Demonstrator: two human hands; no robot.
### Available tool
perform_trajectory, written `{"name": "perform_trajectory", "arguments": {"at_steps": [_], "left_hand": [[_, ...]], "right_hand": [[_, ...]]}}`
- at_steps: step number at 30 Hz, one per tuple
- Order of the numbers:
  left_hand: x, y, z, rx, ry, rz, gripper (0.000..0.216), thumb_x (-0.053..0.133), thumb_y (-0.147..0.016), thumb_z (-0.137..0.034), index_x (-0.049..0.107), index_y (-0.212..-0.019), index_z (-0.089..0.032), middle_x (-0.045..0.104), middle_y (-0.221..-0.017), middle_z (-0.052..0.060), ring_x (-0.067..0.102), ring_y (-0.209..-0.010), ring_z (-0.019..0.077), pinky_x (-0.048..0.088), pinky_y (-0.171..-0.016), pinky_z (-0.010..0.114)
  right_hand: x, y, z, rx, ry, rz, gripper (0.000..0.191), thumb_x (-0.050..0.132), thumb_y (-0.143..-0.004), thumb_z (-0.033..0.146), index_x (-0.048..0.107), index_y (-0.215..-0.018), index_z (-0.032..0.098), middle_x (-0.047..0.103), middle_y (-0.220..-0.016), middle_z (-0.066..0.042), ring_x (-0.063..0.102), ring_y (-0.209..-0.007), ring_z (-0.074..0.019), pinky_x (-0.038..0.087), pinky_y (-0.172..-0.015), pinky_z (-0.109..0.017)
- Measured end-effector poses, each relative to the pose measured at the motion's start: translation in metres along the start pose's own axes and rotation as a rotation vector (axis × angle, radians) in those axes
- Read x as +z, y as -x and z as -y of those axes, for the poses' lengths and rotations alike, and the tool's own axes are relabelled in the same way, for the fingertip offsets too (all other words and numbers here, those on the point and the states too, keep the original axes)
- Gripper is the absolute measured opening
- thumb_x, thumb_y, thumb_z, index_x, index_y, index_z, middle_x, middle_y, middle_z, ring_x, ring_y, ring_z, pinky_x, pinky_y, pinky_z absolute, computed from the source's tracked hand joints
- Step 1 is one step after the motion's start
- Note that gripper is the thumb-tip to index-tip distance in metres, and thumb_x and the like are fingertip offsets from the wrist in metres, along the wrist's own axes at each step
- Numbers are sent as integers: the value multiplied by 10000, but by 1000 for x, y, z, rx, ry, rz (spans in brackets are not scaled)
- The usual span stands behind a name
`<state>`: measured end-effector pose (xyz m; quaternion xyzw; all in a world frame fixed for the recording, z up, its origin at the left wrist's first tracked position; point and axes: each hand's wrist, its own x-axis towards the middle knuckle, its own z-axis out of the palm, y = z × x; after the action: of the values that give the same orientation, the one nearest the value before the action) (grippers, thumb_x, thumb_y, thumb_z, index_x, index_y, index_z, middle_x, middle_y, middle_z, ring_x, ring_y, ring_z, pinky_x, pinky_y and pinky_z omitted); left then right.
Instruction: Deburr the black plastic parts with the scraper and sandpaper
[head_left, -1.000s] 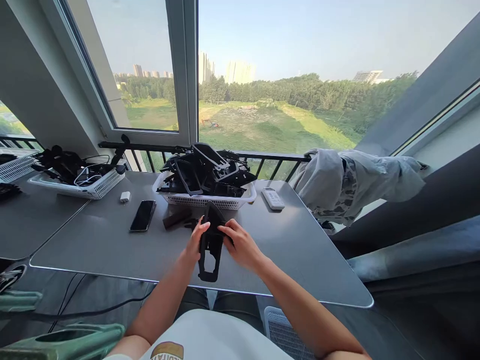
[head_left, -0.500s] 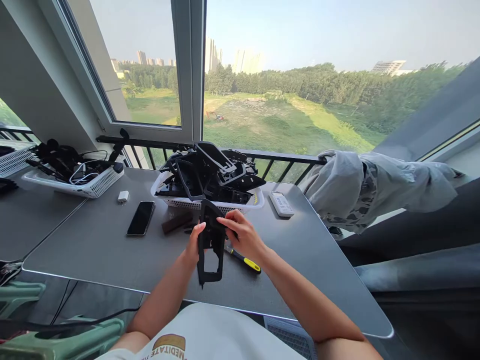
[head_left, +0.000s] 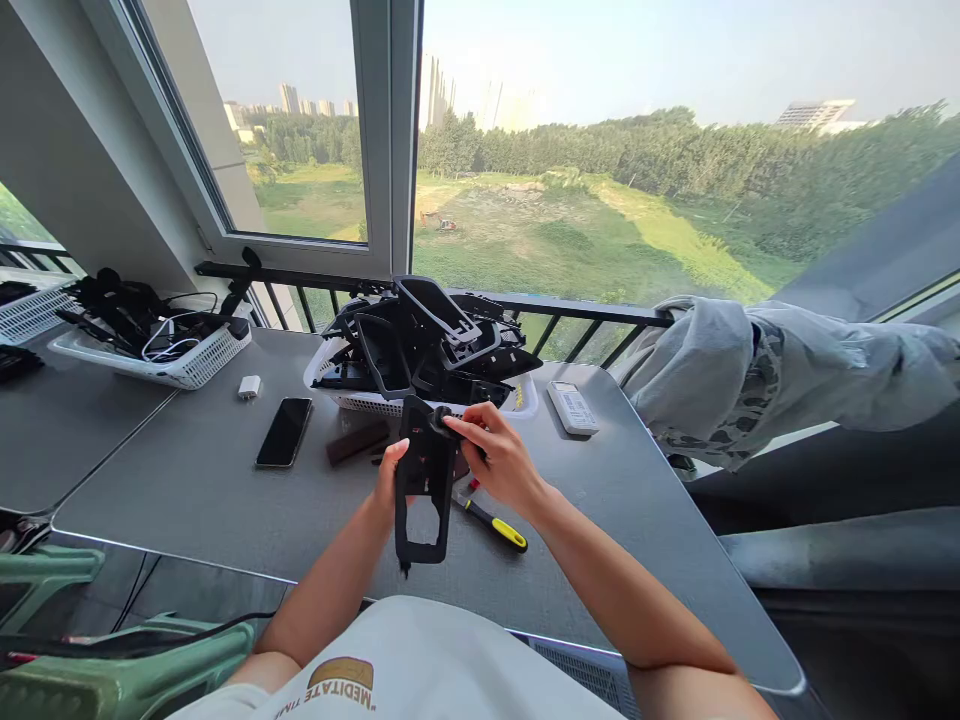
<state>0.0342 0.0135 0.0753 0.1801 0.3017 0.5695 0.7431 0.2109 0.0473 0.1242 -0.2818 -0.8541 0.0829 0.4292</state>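
Note:
I hold a long black plastic frame part (head_left: 422, 490) upright above the grey table (head_left: 187, 490). My left hand (head_left: 390, 478) grips its left edge from behind, fingers closed on it. My right hand (head_left: 491, 455) pinches a small round black piece at the top right of the frame. A yellow-handled screwdriver (head_left: 491, 522) lies on the table just under my right wrist. Behind the frame stands a white basket (head_left: 352, 399) piled with similar black plastic parts (head_left: 427, 335).
A black phone (head_left: 284, 431) and a small white charger (head_left: 248, 386) lie left of the basket, a brown bar (head_left: 358, 441) in front of it. A white remote (head_left: 572, 407) lies right. A second basket (head_left: 191, 365) with cables stands far left. Grey clothing (head_left: 750, 375) drapes the railing.
The frame has been lifted and tilted more upright off the table, uncovering the screwdriver. My right hand moved up to the frame's top corner. The camera view has shifted slightly.

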Motion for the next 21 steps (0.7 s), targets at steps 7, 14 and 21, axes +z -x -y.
{"name": "perform_trajectory", "arguments": {"at_steps": [7, 14, 21], "left_hand": [[-6, 2, -10, 14, 27, -1, 454, 546, -798, -526, 715, -793, -105, 708, -720, 89, 619, -640, 196, 472, -618, 301], [9, 1, 0, -5, 81, -14, 346, 601, -829, -485, 701, -804, -156, 685, -667, 47, 667, -772, 244, 490, -704, 323], [13, 2, 3, -37, 157, -62, 349, 593, -865, -483, 678, -787, -153, 668, -684, 17, 665, -796, 193, 527, -803, 299]], "right_hand": [[13, 44, 23, -13, -234, 275, 339, 495, -861, 45, 698, -1068, 222, 572, -876, -47, 586, -711, -140, 523, -608, -255], [-2, 1, 23, 3, 23, -30, 376, 444, -902, 73, 654, -1142, 271, 572, -949, -60, 582, -818, -174, 512, -686, -315], [29, -5, 45, -7, 422, 350, 185, 549, -830, 61, 693, -899, 155, 607, -853, -127, 529, -813, -260, 432, -700, -390]]}}
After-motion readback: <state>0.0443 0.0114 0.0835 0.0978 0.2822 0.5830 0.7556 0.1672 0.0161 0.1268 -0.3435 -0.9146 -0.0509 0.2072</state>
